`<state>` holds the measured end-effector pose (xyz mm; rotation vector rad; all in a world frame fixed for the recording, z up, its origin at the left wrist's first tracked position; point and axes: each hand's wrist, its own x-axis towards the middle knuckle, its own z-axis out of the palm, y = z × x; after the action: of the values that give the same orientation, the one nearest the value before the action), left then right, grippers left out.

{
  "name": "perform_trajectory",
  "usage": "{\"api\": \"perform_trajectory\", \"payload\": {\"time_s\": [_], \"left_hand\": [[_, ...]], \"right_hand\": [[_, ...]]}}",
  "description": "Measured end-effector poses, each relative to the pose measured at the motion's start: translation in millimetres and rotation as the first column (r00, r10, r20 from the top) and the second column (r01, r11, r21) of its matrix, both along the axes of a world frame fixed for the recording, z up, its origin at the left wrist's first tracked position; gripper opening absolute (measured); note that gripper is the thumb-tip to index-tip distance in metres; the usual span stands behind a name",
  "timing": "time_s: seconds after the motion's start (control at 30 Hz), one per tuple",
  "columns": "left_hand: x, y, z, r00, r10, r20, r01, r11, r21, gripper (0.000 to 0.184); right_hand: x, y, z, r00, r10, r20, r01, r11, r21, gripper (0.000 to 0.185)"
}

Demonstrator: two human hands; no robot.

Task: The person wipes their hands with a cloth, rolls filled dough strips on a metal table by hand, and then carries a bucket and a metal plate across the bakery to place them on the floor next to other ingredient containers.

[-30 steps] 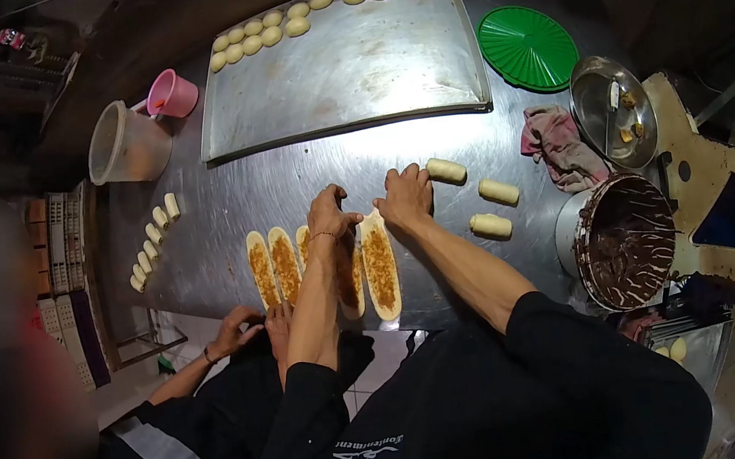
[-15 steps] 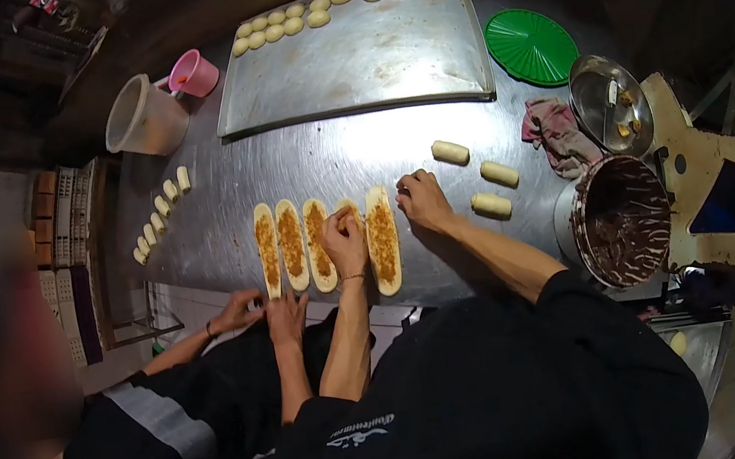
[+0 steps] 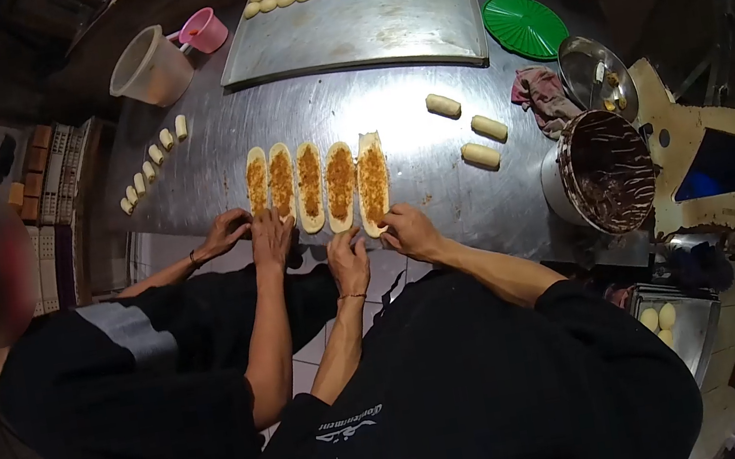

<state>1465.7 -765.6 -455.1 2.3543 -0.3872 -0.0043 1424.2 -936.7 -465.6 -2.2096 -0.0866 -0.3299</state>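
Note:
Several long flat dough strips with brown filling lie side by side on the metal table. My right hand (image 3: pixel 410 231) pinches the near end of the rightmost strip (image 3: pixel 373 181). At the near end of the strip beside it (image 3: pixel 339 181), my left hand (image 3: pixel 348 261) has its fingers bent; whether they grip the dough is too small to tell. A co-worker's hands (image 3: pixel 271 236) are at the near ends of the leftmost strips (image 3: pixel 256 178). Rolled dough pieces (image 3: pixel 480 156) lie to the right of the strips.
A tray (image 3: pixel 339 39) with dough balls stands at the back. Small rolls (image 3: pixel 156 154), a clear bucket (image 3: pixel 154 69) and a pink cup (image 3: pixel 204 31) are on the left. A green lid (image 3: pixel 525 25), cloth (image 3: pixel 544 99), metal bowl (image 3: pixel 586 69) and chocolate-smeared bucket (image 3: pixel 606 175) are on the right.
Both my hands have moved from the far part of the strips to their near ends. The view has shifted, so the table sits higher in it. The co-worker's hands stay at the left strips.

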Motion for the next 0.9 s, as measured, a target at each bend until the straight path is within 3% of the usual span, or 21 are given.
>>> {"api": "perform_trajectory", "payload": {"time_s": [0.07,0.17,0.23,0.3,0.33,0.4,0.43,0.5,0.63,0.7,0.73,0.8,0.83,0.87,0.9], "left_hand": [[-3,3,-4,0.993,-0.114,-0.013,0.114,0.993,-0.014,0.023],[-4,6,-2,0.994,-0.106,-0.002,0.106,0.994,-0.034,0.023],[-7,11,6,0.995,-0.087,-0.046,0.085,0.995,-0.051,0.023],[-14,23,5,0.995,-0.067,-0.074,0.062,0.995,-0.078,0.023],[-19,29,4,0.994,-0.043,-0.098,0.033,0.995,-0.098,0.022],[-34,44,4,0.996,-0.043,-0.073,0.033,0.990,-0.136,0.021],[-42,51,4,0.991,-0.034,-0.131,0.016,0.991,-0.133,0.021],[-57,64,-1,0.980,-0.031,-0.199,0.005,0.991,-0.131,0.022],[-73,71,1,0.948,-0.090,-0.307,0.045,0.987,-0.152,0.028],[-78,71,5,0.943,-0.126,-0.308,0.072,0.981,-0.180,0.027],[-79,72,7,0.940,-0.163,-0.299,0.101,0.972,-0.212,0.027],[-79,74,9,0.938,-0.191,-0.290,0.133,0.969,-0.208,0.028],[-79,76,6,0.930,-0.202,-0.306,0.141,0.967,-0.210,0.027],[-80,78,5,0.922,-0.213,-0.323,0.149,0.966,-0.212,0.027],[-80,80,3,0.919,-0.201,-0.338,0.141,0.971,-0.194,0.027]], "right_hand": [[-8,12,-4,1.000,-0.006,0.004,0.006,1.000,-0.001,0.019],[-12,12,-6,0.996,-0.047,-0.074,0.045,0.999,-0.026,0.020],[-20,2,-5,0.949,-0.314,0.038,0.313,0.949,0.020,0.022],[-35,-24,-2,0.869,-0.491,-0.066,0.481,0.867,-0.129,0.038],[-46,-32,-5,0.865,-0.497,-0.065,0.486,0.864,-0.132,0.038],[-65,-39,-12,0.664,-0.744,-0.072,0.668,0.634,-0.389,0.062],[-71,-30,-13,0.659,-0.749,-0.071,0.673,0.629,-0.389,0.062],[-80,-8,-9,0.575,-0.738,-0.354,0.464,0.650,-0.602,0.077],[-30,2,-27,0.627,-0.714,-0.311,0.461,0.662,-0.590,0.079],[-8,-6,-40,0.843,-0.530,-0.093,0.432,0.770,-0.471,0.072],[-4,-10,-39,0.842,-0.532,-0.094,0.433,0.769,-0.470,0.072],[-3,-25,-34,0.956,-0.240,-0.170,0.135,0.872,-0.470,0.060],[-9,-32,-33,0.984,-0.161,-0.078,0.097,0.847,-0.522,0.048],[-14,-45,-41,0.984,-0.158,-0.079,0.094,0.844,-0.528,0.048],[-19,-57,-48,0.997,-0.017,-0.070,-0.018,0.885,-0.466,0.044]]}}
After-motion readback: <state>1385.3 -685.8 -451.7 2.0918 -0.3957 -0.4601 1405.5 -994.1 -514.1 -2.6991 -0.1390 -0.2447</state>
